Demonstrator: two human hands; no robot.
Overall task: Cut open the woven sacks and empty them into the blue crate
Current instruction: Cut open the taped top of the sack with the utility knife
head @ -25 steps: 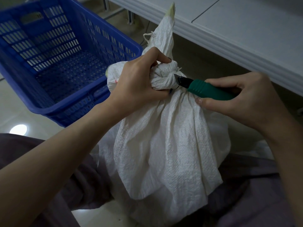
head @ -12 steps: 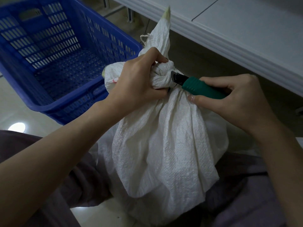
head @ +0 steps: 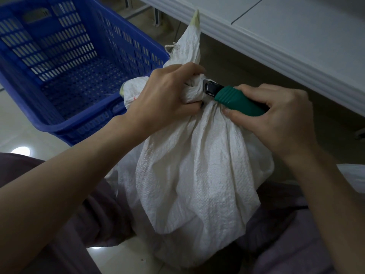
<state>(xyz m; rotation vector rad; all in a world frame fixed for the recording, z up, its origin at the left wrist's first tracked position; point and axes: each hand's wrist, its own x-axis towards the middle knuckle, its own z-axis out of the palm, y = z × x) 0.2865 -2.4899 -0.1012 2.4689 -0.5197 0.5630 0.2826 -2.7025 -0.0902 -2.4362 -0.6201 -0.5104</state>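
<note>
A full white woven sack [head: 197,171] stands between my knees, tied in a knot at its neck with a loose tail pointing up. My left hand [head: 166,95] grips the knot from the left. My right hand [head: 276,117] holds a green-handled utility knife [head: 237,99], its black tip and short blade pressed against the right side of the knot. The blue perforated crate [head: 65,72] sits on the floor at the upper left, with nothing visible inside it.
A white table edge with moulded trim [head: 276,48] runs diagonally overhead on the right, close behind the sack. My legs in purple cloth [head: 296,234] flank the sack. Pale tiled floor [head: 17,135] lies left, and another white sack's corner [head: 353,175] shows at far right.
The knife has slid left, its tip now deeper against the knot. My left hand keeps its grip on the knot; the view has shifted slightly.
</note>
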